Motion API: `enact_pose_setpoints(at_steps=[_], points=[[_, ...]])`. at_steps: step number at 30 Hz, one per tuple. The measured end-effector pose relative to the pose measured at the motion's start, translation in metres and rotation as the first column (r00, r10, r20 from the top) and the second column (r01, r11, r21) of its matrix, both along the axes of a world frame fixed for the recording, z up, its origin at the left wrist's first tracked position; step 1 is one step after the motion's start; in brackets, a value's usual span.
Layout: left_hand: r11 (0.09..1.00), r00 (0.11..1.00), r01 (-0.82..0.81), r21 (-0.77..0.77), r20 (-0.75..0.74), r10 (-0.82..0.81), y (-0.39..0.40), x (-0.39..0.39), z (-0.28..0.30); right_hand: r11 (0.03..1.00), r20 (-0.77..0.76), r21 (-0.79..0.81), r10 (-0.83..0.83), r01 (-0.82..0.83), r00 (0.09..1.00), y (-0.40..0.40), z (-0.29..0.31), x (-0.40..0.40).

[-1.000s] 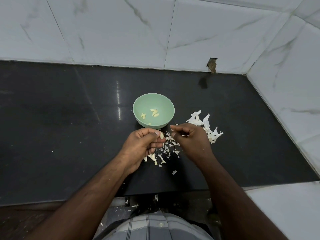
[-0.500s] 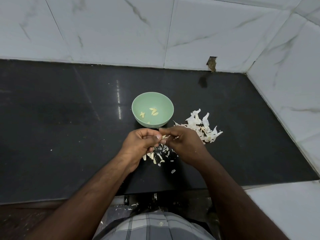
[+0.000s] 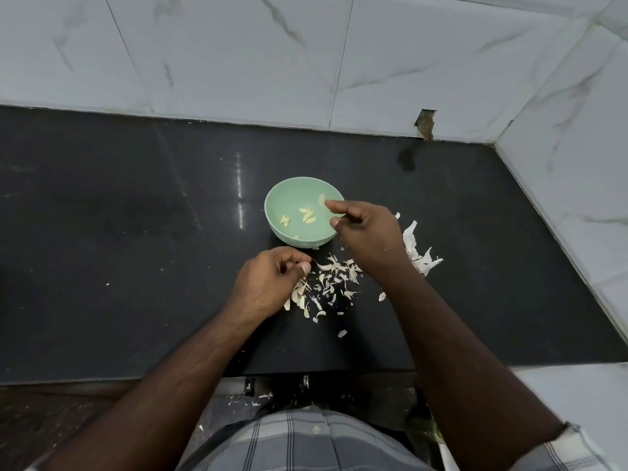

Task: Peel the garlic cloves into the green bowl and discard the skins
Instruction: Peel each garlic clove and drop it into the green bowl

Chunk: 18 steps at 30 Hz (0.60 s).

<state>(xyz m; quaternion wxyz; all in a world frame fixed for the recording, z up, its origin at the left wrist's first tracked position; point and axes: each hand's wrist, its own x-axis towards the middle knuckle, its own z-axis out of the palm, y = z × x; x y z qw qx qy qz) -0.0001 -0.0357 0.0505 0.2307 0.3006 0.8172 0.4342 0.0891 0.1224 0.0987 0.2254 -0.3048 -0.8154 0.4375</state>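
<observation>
Seen from the head camera, the only view: a person's right hand (image 3: 365, 232) has swung out over the near-right rim of the green bowl (image 3: 289, 232), where half a second ago it was pressed against the left hand above the litter of skins. A pale clove (image 3: 322, 199) shows just beyond its fingertips, inside the bowl's far-right wall; whether the loosely curled forefinger and thumb touch it or have let it go cannot be told. A few peeled cloves (image 3: 307, 215) lie on the bowl's floor, as they did a second ago. The left hand (image 3: 268, 287) has stayed low over the black counter (image 3: 119, 266), near and left of the bowl, its thumb and forefinger pinched on a thin wisp of skin (image 3: 314, 261), the other fingers curled. Loose skins (image 3: 334, 278) are scattered on the counter between the two wrists, with a larger white heap (image 3: 419, 256) to the right, partly hidden behind the right forearm. By the look of it another clove is joining the bowl, while the skins are yet to be cleared away.
</observation>
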Motion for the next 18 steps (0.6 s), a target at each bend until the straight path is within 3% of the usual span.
enact_pose_setpoints(at_steps=[3, 5, 9, 14, 16, 18], points=[[0.999, 0.998, 0.029, -0.036, -0.052, -0.031, -0.004, 0.0, -0.004, 0.997, 0.015, -0.071, 0.018, -0.017, 1.0, 0.002, -0.009, 0.012], [0.995, 0.993, 0.074, -0.064, -0.09, -0.079, -0.004, 0.002, -0.007, 0.965, 0.043, -0.259, 0.042, -0.029, 0.998, -0.002, -0.021, 0.025], [0.968, 0.956, 0.201, -0.15, -0.187, -0.227, 0.001, 0.01, -0.014, 0.802, 0.132, -0.597, 0.083, 0.013, 0.988, -0.019, -0.04, 0.051], [0.916, 0.882, 0.296, -0.271, -0.291, -0.371, 0.004, 0.019, -0.021, 0.621, 0.226, -0.784, 0.295, -0.007, 0.929, -0.029, -0.052, 0.078], [0.904, 0.848, 0.292, -0.313, -0.353, -0.396, 0.004, 0.022, -0.023, 0.674, 0.159, -0.739, 0.154, 0.014, 0.975, -0.03, -0.06, 0.076], [0.897, 0.824, 0.285, -0.337, -0.392, -0.409, 0.003, 0.023, -0.024, 0.775, 0.031, -0.621, -0.129, 0.12, 0.991, -0.025, -0.066, 0.071]])
